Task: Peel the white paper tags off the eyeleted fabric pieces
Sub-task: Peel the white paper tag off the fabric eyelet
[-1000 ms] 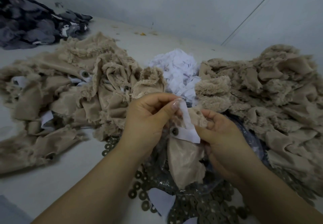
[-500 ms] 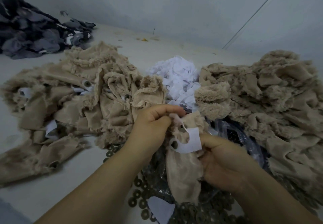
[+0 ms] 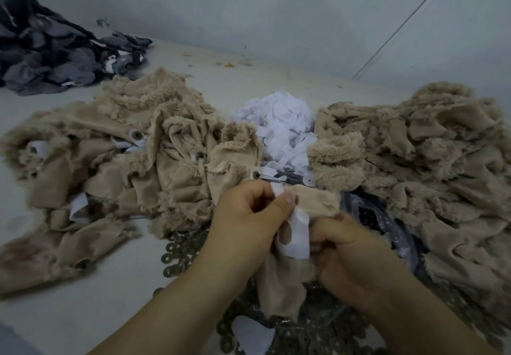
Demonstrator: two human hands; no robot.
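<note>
Here, left hand [image 3: 249, 222] pinching white paper tag [image 3: 296, 235], right hand [image 3: 348, 246] curled gripping beige fabric piece [image 3: 282, 282].

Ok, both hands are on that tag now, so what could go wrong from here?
1. The white paper tag already shows a hole, so it could tear as the left hand pulls, leaving scraps on the fabric piece.
2. The right hand grips bunched cloth, which might slip.

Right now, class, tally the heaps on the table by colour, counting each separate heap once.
Beige fabric heaps: 2, left and right
White paper heap: 1
Dark grey fabric heap: 1
Total: 4
</note>
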